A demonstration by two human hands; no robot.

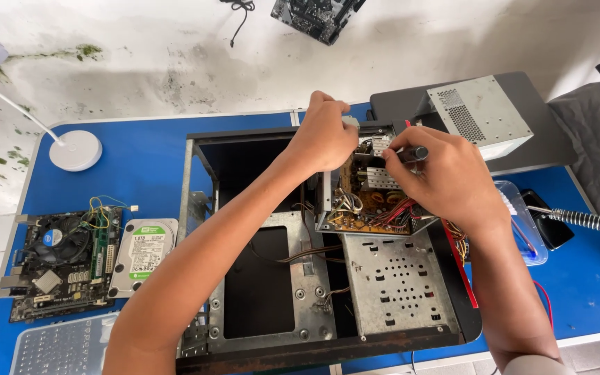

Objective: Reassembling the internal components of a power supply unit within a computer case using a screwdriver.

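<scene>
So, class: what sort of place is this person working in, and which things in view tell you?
Probably a computer repair bench or workshop. An opened computer case lies on a blue table, a bare motherboard and hard drive sit beside it, and a soldering-iron stand is on the right.

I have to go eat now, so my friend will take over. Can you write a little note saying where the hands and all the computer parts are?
Left hand: closed on the top edge of the opened power supply, steadying it inside the computer case.
Right hand: grips a dark-handled tool over the supply's circuit board.
Done: cover off, board exposed.
Left: board is not yet out.
Motherboard and hard drive lie on the blue table.
</scene>
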